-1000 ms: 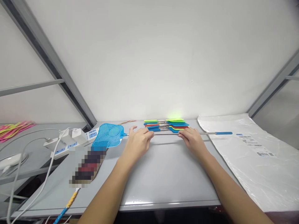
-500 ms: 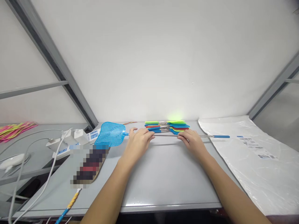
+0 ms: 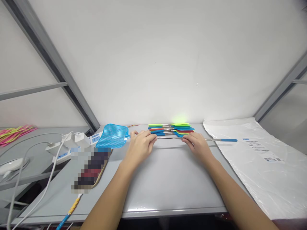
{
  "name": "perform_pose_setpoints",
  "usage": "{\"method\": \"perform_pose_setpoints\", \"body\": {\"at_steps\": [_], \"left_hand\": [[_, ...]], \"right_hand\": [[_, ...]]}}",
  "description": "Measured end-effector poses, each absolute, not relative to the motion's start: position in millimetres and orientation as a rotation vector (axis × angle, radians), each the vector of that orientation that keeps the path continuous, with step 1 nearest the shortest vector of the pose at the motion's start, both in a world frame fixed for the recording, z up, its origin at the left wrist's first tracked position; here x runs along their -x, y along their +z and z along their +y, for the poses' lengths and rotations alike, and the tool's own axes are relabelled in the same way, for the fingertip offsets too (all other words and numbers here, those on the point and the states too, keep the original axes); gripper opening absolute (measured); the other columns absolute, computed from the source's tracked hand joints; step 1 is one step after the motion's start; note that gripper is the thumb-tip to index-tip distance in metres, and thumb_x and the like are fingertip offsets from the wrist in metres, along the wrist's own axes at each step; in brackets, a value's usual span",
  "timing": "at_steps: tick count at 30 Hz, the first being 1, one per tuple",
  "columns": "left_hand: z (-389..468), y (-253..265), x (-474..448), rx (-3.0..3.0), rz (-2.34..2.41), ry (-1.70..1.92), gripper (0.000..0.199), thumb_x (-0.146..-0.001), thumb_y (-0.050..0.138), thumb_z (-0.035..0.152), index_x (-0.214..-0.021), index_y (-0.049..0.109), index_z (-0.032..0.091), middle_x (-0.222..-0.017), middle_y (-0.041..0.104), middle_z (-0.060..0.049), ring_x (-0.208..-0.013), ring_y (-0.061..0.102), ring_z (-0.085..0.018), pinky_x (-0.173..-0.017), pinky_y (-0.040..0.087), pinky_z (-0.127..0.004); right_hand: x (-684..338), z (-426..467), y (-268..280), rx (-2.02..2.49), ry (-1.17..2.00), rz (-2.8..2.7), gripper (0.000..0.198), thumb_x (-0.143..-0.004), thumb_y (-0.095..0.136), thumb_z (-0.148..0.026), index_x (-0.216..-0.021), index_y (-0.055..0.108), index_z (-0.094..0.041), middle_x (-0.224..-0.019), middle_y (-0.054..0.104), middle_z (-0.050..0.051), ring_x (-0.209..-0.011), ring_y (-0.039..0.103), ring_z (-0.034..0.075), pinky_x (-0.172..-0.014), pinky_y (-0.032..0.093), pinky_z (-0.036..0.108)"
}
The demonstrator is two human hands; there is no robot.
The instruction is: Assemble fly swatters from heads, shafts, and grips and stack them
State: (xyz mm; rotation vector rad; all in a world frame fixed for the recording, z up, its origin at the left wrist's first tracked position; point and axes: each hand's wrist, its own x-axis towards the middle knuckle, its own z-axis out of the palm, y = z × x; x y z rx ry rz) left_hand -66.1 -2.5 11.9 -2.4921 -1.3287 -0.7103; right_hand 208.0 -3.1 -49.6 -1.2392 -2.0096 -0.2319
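A blue fly swatter (image 3: 112,135) with a long thin metal rod lies crosswise in front of me, its perforated head to the left and its blue handle to the right. My left hand (image 3: 142,144) is closed around the rod near the head. Farther right, my right hand (image 3: 196,143) pinches the same rod, between its middle and the handle. Just behind my hands, several shorter fly swatters (image 3: 183,128) in blue, green, yellow and red are stacked on the grey table (image 3: 175,182). Their handles point left.
To the left are a pixelated phone-like object (image 3: 94,169), a blue-and-yellow cable (image 3: 72,209), and power strips (image 3: 62,156) with white plugs. A white plastic mailer (image 3: 263,172) covers the table's right side. Pink and yellow strands (image 3: 16,133) lie far left.
Both hands keep their hold on the swatter rod with almost no movement. The view has shifted slightly.
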Motion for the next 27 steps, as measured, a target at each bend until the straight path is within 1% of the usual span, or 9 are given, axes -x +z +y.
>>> {"method": "perform_pose_setpoints", "body": {"at_steps": [6,11,17,22,25,27], "left_hand": [[-1,14,69,2.436,-1.34,-0.734,0.031,-0.095,0.041,0.037,-0.081,0.066,0.025,-0.076,0.065,-0.002,-0.073,0.054,-0.017,-0.074,0.026,-0.036],[-3,14,67,2.375,-1.364,-0.765,0.031,-0.095,0.043,0.038,-0.079,0.066,0.025,-0.072,0.064,-0.001,-0.071,0.053,-0.017,-0.074,0.025,-0.037],[-3,16,67,2.301,-1.401,-0.783,0.032,-0.093,0.045,0.044,-0.079,0.067,0.026,-0.07,0.064,-0.001,-0.072,0.054,-0.019,-0.079,0.025,-0.041],[-1,12,66,2.298,-1.404,-0.785,0.034,-0.092,0.045,0.048,-0.079,0.066,0.025,-0.075,0.065,-0.003,-0.078,0.055,-0.021,-0.085,0.025,-0.045],[-2,7,58,2.343,-1.321,-0.75,0.028,-0.093,0.045,0.043,-0.086,0.066,0.025,-0.081,0.067,-0.004,-0.084,0.055,-0.021,-0.092,0.024,-0.048],[-4,5,52,2.377,-1.269,-0.712,0.024,-0.094,0.044,0.038,-0.088,0.065,0.027,-0.081,0.067,-0.003,-0.083,0.055,-0.02,-0.095,0.023,-0.048]], "right_hand": [[-206,-3,-48,1.175,-0.228,-2.009,0.026,-0.096,0.043,-0.036,-0.092,0.064,-0.022,-0.079,0.063,0.004,-0.075,0.053,0.017,-0.07,0.038,0.032],[-205,-3,-46,1.173,-0.222,-2.014,0.025,-0.096,0.043,-0.035,-0.091,0.064,-0.023,-0.078,0.063,0.004,-0.075,0.054,0.018,-0.069,0.039,0.032],[-204,-3,-45,1.166,-0.226,-1.999,0.024,-0.096,0.044,-0.035,-0.091,0.064,-0.022,-0.079,0.063,0.005,-0.075,0.053,0.018,-0.069,0.039,0.032],[-200,-3,-48,1.168,-0.264,-2.009,0.024,-0.096,0.043,-0.033,-0.091,0.063,-0.022,-0.077,0.062,0.004,-0.075,0.054,0.018,-0.07,0.038,0.031],[-194,-4,-48,1.163,-0.281,-2.023,0.023,-0.096,0.044,-0.032,-0.09,0.064,-0.022,-0.077,0.063,0.004,-0.076,0.055,0.018,-0.07,0.038,0.031],[-190,-4,-47,1.155,-0.291,-2.031,0.022,-0.096,0.045,-0.032,-0.09,0.064,-0.022,-0.078,0.064,0.004,-0.077,0.056,0.018,-0.071,0.038,0.031]]}}
